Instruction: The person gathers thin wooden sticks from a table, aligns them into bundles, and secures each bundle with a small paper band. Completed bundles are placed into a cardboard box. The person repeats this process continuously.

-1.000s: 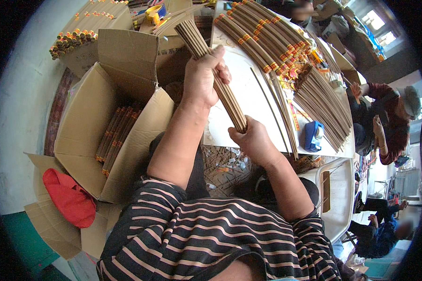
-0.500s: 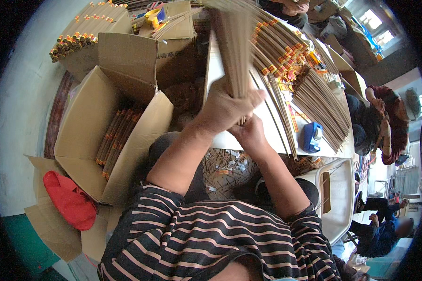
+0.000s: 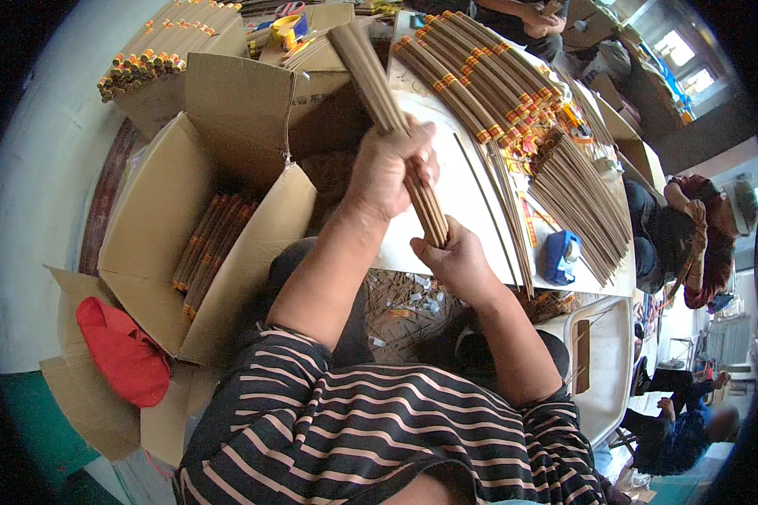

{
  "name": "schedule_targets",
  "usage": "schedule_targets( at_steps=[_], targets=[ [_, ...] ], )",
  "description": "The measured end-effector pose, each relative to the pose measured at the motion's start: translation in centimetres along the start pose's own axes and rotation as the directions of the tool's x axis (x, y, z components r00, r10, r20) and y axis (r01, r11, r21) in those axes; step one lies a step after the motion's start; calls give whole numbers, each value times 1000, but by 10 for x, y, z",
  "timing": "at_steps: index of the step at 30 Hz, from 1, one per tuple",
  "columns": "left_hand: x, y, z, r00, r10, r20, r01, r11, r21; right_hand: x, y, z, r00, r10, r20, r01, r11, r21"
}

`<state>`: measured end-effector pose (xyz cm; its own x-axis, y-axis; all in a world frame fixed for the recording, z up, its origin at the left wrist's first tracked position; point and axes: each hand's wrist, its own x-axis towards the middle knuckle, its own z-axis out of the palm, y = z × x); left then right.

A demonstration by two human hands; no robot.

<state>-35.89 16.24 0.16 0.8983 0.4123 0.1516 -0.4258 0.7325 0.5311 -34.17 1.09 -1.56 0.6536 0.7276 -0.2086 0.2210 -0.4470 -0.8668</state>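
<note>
Fingers (image 3: 428, 167) of the left hand (image 3: 387, 172) wrap and clamp the middle of a bundle of brown sticks (image 3: 370, 80); the right hand (image 3: 459, 259) closes on its lower end. The long axis slants from upper left to lower right, the slightly blurred upper end pointing away from the body. Surface: a white table (image 3: 451, 189) carrying banded bundles (image 3: 480, 76), loose sticks (image 3: 577, 206) and a blue tape dispenser (image 3: 557, 259). Room: at left, an open cardboard box (image 3: 265, 257) and a red cloth (image 3: 125, 353); at right, a white tub (image 3: 608, 370) and a seated person (image 3: 709, 236). Relative to the fingers, a short stretch of bundle shows between the hands; a longer part projects above the left.
</note>
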Motion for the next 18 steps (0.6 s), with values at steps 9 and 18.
schedule_targets(
  at_steps=[9,18],
  targets=[
    [6,17,-12,982,141,-126,-153,984,-91,-12,-4,-1,961,-201,-190,49,800,-598],
    [-22,-16,-2,1000,-15,0,14,993,-119,-16,-15,1,996,-29,-84,5,962,-274]
  ],
)
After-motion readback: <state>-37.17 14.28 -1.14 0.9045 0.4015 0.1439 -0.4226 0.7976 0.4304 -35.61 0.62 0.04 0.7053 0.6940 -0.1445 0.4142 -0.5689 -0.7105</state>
